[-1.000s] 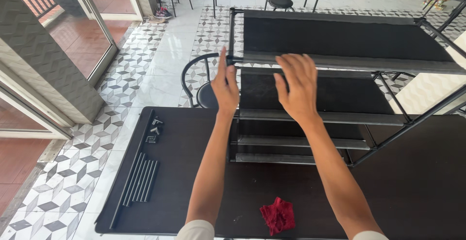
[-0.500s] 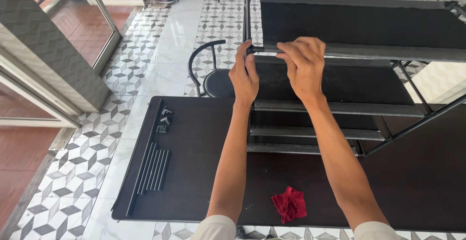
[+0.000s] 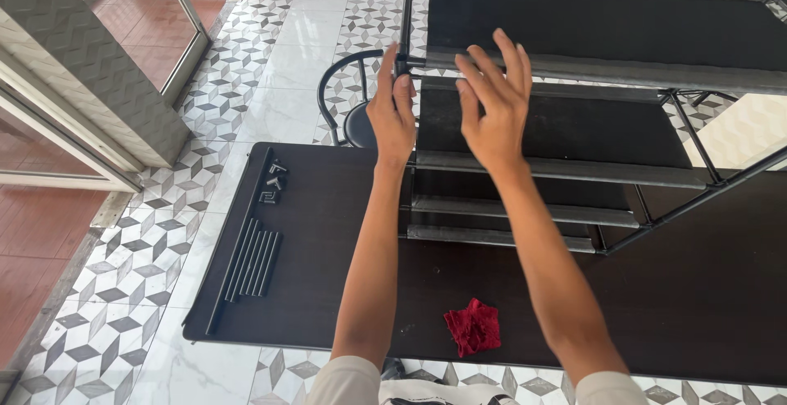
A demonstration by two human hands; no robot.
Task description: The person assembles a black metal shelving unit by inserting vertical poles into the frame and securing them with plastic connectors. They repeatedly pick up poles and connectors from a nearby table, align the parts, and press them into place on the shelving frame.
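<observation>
A black metal rack (image 3: 574, 171) with dark fabric shelves stands on the dark table (image 3: 328, 274). My left hand (image 3: 392, 114) grips the rack's front left corner post just under the top shelf (image 3: 598, 20). My right hand (image 3: 496, 102) hovers open in front of the top shelf's front bar, fingers spread, not holding anything.
Several black tubes (image 3: 252, 261) and small black connectors (image 3: 275, 184) lie on the table's left part. A red cloth (image 3: 473, 327) lies near the front edge. A black round chair (image 3: 352, 106) stands behind the table on the patterned tile floor. Glass doors are at left.
My right hand has let go of the top bar and opened. My left hand stays at the corner post. The view has shifted slightly down and right.
</observation>
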